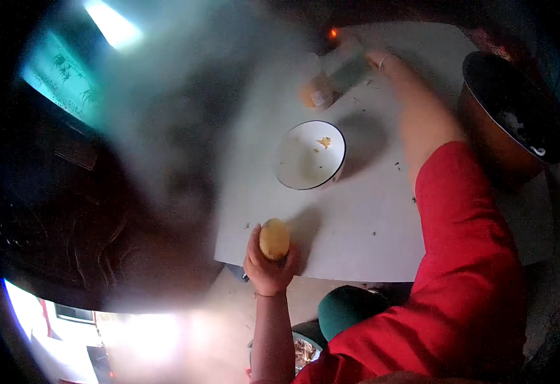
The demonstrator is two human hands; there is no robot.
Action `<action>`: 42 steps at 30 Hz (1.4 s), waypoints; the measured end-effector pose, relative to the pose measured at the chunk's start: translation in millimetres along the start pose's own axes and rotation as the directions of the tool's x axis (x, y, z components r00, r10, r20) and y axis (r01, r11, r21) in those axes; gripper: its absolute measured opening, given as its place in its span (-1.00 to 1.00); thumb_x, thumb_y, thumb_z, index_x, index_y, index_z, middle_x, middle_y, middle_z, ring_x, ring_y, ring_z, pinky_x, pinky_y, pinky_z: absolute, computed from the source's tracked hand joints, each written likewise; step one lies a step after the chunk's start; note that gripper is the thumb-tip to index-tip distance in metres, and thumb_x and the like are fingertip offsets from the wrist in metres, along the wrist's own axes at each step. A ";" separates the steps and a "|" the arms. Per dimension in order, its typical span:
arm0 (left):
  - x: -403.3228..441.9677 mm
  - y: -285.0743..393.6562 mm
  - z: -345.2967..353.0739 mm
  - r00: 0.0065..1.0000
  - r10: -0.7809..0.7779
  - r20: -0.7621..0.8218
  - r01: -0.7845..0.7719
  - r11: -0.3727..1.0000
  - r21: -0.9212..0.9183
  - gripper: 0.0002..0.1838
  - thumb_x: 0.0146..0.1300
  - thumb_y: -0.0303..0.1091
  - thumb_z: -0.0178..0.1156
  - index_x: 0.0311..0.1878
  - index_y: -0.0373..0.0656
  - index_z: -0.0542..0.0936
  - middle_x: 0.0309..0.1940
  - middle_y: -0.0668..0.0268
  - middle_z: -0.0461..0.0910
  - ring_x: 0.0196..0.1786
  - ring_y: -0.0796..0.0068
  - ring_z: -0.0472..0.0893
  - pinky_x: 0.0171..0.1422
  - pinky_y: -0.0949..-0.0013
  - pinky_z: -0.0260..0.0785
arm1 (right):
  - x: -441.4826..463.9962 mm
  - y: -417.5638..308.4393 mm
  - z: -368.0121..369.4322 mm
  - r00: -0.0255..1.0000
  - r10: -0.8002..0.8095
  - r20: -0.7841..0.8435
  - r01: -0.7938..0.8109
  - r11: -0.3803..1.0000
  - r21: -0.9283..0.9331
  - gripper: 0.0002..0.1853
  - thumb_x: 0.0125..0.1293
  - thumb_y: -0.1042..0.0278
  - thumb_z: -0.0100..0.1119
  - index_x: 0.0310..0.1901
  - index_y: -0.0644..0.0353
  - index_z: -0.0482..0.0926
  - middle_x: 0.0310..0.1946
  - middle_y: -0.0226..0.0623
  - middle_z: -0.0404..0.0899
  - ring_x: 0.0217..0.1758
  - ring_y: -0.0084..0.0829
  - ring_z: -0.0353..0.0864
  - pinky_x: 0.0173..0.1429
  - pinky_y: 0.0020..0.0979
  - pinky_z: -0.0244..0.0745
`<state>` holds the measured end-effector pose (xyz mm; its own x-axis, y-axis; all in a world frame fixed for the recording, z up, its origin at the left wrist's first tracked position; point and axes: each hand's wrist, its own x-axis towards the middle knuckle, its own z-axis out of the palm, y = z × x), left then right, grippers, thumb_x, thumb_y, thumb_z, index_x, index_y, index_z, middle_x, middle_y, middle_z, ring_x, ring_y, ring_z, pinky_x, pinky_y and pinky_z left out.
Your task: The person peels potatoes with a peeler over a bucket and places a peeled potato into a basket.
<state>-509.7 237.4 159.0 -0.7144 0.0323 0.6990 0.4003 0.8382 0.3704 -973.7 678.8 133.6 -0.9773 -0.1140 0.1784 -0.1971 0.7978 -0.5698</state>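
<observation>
My left hand (271,265) is closed around a peeled potato (274,239), a pale yellow oval held up near the table's front edge. My right hand (374,57) is stretched out to the far part of the table. Haze and blur there hide its fingers, so I cannot make out whether it holds anything. Just left of it is a blurred greenish thing (351,72), and beyond that a container with orange contents and a white label (317,91). Between the two hands stands a white bowl with a dark rim (310,157), with a few yellowish scraps inside.
A large dark pot or basin (507,121) stands at the table's right side. Small dark crumbs dot the white table (369,211). A small red-orange light (333,32) glows at the far edge. Below the table, a bin (305,349) holds scraps. Haze blurs the upper left.
</observation>
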 end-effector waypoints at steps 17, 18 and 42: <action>-5.2 -5.4 0.2 0.999 0.022 -0.028 -0.024 0.997 -0.079 -0.24 -0.12 -0.25 0.43 0.16 -0.32 0.35 -0.14 0.06 0.61 -0.12 0.17 0.65 -0.01 0.28 0.49 | 3.1 -90.9 11.3 0.852 0.502 -0.149 -0.165 0.528 0.833 -0.76 0.25 0.15 0.09 -0.26 0.13 0.59 -0.31 -0.25 0.54 -0.17 -0.32 0.44 -0.10 -0.23 0.28; -5.9 -4.9 0.4 1.000 0.018 -0.023 -0.019 0.997 -0.081 -0.24 -0.12 -0.25 0.43 0.16 -0.32 0.35 -0.14 0.06 0.61 -0.12 0.17 0.65 -0.01 0.28 0.49 | 6.7 -88.9 13.3 0.854 0.498 -0.154 -0.160 0.532 0.831 -0.76 0.25 0.15 0.09 -0.25 0.13 0.59 -0.31 -0.24 0.54 -0.17 -0.32 0.45 -0.11 -0.23 0.29; -4.1 1.3 3.0 0.999 -0.048 0.000 0.048 0.995 -0.082 -0.25 -0.12 -0.33 0.41 0.18 -0.32 0.35 -0.15 0.06 0.61 -0.10 0.23 0.64 0.02 0.28 0.49 | 106.6 -35.5 63.9 0.823 0.484 -0.298 -0.264 0.790 0.553 -0.74 0.29 0.22 0.04 -0.10 0.12 0.61 -0.27 -0.13 0.59 -0.16 -0.29 0.55 0.06 -0.21 0.36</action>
<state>-508.0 240.0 154.8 -0.7331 -0.0078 0.6801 0.4113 0.7913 0.4524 -1075.8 600.6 121.6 -0.8763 0.4689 0.1104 0.0596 0.3328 -0.9411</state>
